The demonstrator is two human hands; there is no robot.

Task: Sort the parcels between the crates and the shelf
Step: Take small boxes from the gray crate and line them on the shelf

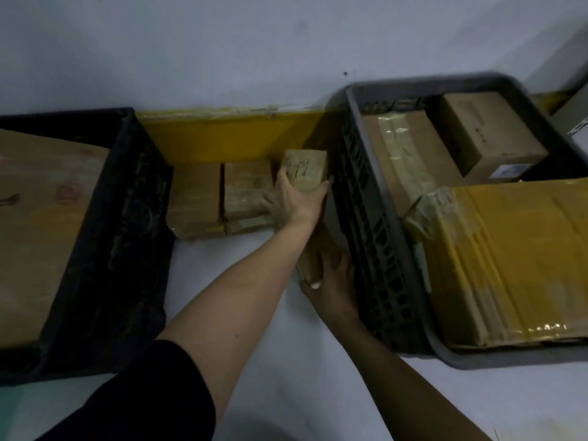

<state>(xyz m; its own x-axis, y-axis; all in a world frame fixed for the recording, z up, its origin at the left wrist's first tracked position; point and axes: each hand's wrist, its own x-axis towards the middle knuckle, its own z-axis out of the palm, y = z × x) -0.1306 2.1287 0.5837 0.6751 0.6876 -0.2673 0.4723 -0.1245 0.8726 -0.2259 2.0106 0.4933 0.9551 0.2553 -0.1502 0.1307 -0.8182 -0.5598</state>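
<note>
Between two crates, small cardboard parcels lie on the pale floor. My left hand (294, 198) grips a small taped parcel (305, 167) that stands against the grey crate (375, 224), thumb on its right edge. My right hand (331, 281) holds a second brown parcel (313, 256) lower down, pressed against the same crate's wall, and my left forearm partly hides it. Two more parcels (195, 202) (246, 189) lie side by side to the left of my left hand.
The grey crate on the right holds a large yellow-taped box (509, 259) and two brown boxes (404, 160) (486, 132). A black crate (127, 218) on the left holds a big brown box (38, 224). A yellow band (222, 135) runs along the wall base.
</note>
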